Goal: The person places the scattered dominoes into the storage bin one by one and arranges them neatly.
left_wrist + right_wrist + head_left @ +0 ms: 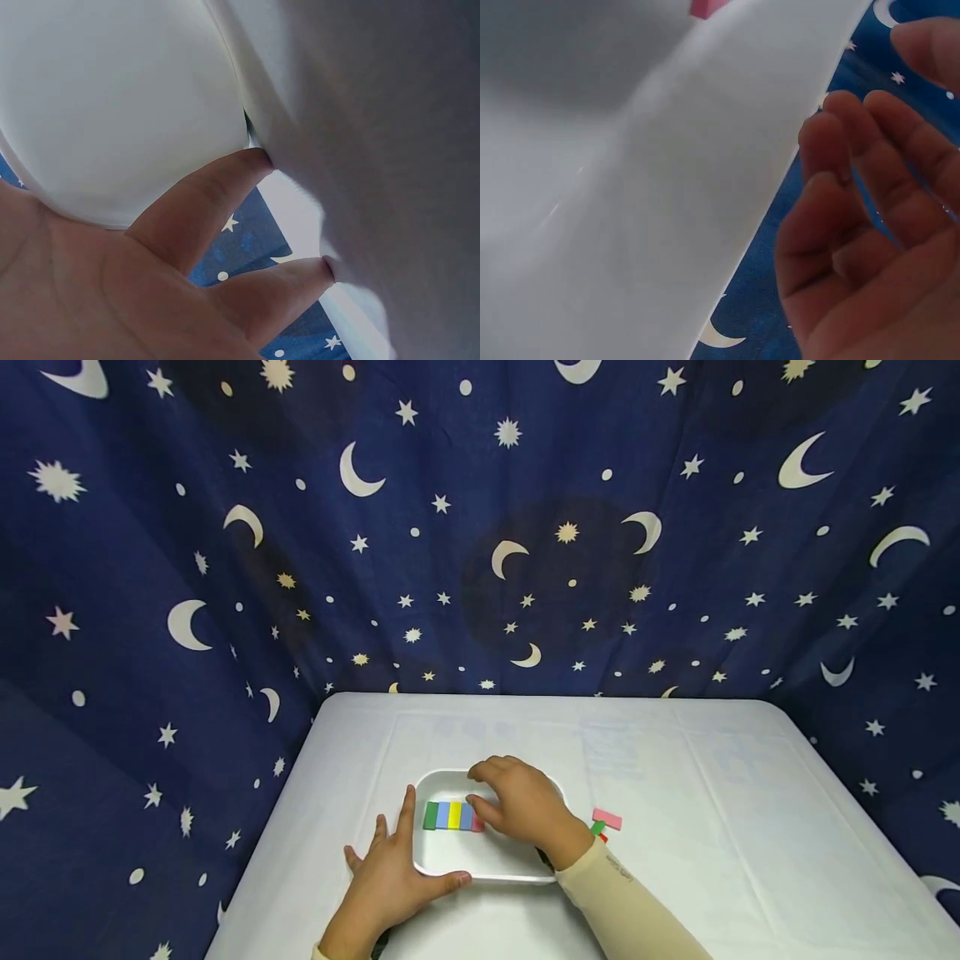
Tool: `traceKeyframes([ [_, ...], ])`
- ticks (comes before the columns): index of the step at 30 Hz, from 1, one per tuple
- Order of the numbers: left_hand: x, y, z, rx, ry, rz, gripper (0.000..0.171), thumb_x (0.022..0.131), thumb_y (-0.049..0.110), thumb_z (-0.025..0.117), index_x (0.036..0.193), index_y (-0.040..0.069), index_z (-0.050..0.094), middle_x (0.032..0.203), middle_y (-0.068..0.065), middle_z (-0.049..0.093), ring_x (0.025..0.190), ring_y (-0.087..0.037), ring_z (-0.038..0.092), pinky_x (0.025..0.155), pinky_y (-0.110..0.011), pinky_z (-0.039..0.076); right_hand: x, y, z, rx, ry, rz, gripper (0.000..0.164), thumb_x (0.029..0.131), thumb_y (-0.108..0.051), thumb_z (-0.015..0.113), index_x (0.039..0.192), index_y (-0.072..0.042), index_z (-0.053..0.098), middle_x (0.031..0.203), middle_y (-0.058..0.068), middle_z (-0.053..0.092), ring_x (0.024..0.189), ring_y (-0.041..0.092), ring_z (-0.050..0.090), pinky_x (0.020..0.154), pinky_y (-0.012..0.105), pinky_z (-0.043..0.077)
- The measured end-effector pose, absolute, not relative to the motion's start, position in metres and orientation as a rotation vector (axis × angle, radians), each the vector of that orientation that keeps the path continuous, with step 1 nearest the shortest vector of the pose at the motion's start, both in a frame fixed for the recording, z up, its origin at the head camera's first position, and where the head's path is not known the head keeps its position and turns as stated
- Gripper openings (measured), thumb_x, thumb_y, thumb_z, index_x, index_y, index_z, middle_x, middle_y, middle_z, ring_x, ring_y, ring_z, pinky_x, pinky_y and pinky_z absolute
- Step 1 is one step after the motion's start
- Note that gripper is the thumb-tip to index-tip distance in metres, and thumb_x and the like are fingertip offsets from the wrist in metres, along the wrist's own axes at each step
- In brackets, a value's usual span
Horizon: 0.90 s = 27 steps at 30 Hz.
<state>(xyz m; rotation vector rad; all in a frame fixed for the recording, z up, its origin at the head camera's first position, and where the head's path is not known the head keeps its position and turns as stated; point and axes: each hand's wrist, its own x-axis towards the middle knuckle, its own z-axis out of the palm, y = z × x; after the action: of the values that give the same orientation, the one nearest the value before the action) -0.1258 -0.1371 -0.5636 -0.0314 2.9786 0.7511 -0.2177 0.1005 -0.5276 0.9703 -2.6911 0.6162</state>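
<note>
This looks like a curtained-off booth; whether it stands in a home, a lab or an office cannot be told. A navy curtain [450, 560] printed with pale moons, stars and dots fills the back and runs along both the left and right sides, hanging in soft folds. Both wrist views catch the same print past the white surfaces. Within it stands one white bench [712, 802] with rounded far corners and faint creases across its top, its far edge close against the curtain. A white tray [510, 864] and small coloured blocks [453, 816] give it a play-table look.
</note>
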Motion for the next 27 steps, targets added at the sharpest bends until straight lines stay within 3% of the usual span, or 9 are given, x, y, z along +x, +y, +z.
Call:
traceKeyframes([
  [7, -0.1268, -0.1366, -0.5638, -0.028, 2.97, 0.758, 0.154, 0.051, 0.103, 0.066, 0.172, 0.032, 0.001, 0.151, -0.016, 0.058, 0.15, -0.051, 0.034, 0.099, -0.094, 0.007, -0.2186, 0.1066, -0.5262, 0.951, -2.601, 0.737, 0.028, 0.095, -0.033, 0.079, 0.118, -0.02, 0.075, 0.11, -0.009, 0.073, 0.086, 0.007, 0.063, 0.076, 0.031, 0.057],
  [20, -0.1244, -0.1347, -0.5628, -0.042, 2.963, 0.75, 0.156, 0.049, 0.106, 0.063, 0.172, 0.029, 0.005, 0.151, -0.016, 0.058, 0.15, -0.051, 0.034, 0.1, -0.093, 0.008, -0.2151, 0.1089, -0.528, 0.945, -2.468, 0.848, 0.026, 0.096, -0.03, 0.078, 0.119, -0.019, 0.073, 0.112, -0.007, 0.074, 0.088, 0.008, 0.065, 0.077, 0.03, 0.057],
  [27, -0.1247, -0.134, -0.5625, -0.051, 2.959, 0.741, 0.156, 0.049, 0.107, 0.062, 0.171, 0.035, -0.003, 0.153, -0.017, 0.056, 0.152, -0.05, 0.032, 0.102, -0.092, 0.007, -0.2148, 0.1099, -0.5263, 0.95, -2.442, 0.881, 0.026, 0.096, -0.029, 0.078, 0.118, -0.019, 0.073, 0.112, -0.009, 0.073, 0.088, 0.011, 0.067, 0.078, 0.03, 0.057],
])
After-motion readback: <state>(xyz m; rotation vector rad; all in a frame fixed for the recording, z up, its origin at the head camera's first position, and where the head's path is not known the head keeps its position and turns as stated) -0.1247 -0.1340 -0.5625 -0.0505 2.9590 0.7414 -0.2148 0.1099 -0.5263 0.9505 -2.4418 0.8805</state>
